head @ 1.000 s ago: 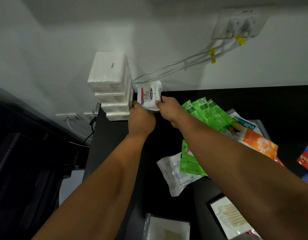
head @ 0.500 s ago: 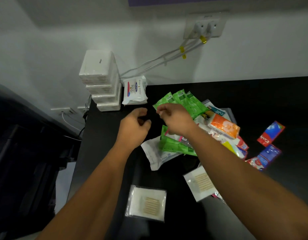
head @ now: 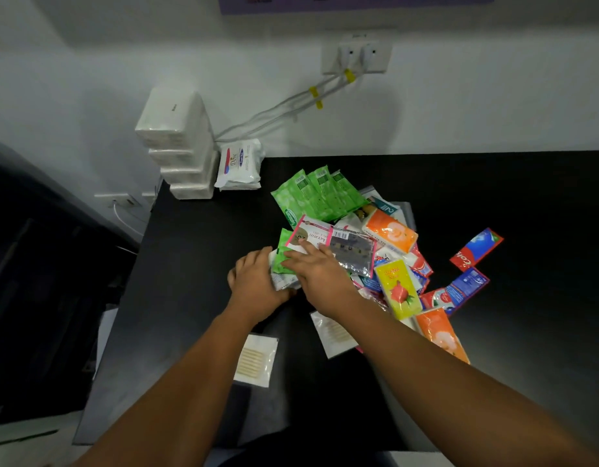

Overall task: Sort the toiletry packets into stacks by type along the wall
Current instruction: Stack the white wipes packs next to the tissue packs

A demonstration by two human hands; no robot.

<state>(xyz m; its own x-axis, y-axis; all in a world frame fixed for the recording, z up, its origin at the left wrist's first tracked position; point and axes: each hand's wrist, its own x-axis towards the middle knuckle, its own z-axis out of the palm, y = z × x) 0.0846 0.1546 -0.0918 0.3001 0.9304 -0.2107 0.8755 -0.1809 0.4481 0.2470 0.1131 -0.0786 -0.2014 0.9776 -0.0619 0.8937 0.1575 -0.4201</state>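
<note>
Both hands have dropped from the wall (head: pixel 89 62) to the pile (head: pixel 375 251): your left hand (head: pixel 257 284) grips the green packet (head: pixel 278 261), right hand (head: pixel 320 274) flat upon it. Probably light, limp, slippery; pinch its edge.

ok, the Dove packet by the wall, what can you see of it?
The Dove packet is a soft white wrapper, glossy like plastic film, with a red and blue label on its face. It looks sealed and plump. It leans back against the wall at the rear edge of the black table, right beside the stack of white packs. White cables run down behind it.
</note>
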